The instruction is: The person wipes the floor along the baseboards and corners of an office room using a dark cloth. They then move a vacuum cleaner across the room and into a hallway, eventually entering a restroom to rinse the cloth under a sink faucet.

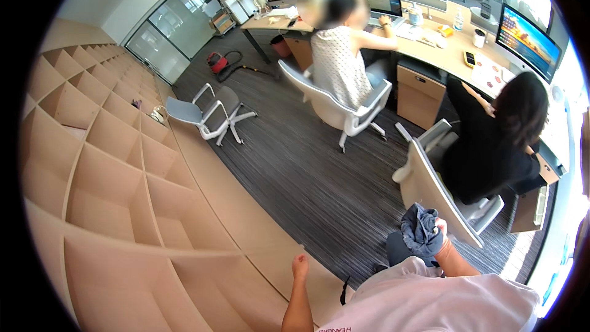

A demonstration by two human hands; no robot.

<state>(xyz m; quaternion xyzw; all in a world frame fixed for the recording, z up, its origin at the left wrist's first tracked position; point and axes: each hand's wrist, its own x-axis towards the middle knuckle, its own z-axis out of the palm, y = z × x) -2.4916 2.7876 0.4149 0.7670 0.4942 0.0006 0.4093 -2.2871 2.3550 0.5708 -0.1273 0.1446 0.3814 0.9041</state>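
R grip point(441, 230) on dk gry cloth point(420, 229), red lettering point(335, 329), pink shirt point(439, 298)

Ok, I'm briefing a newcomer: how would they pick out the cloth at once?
From the wooden shelving on the left, cross the dark striped floor to the chair under the person in black. At the lower left edge of its backrest, the right hand holds the cloth. It is the crumpled, dark grey-blue bundle, unlike the pale backrest and the pink shirt below.
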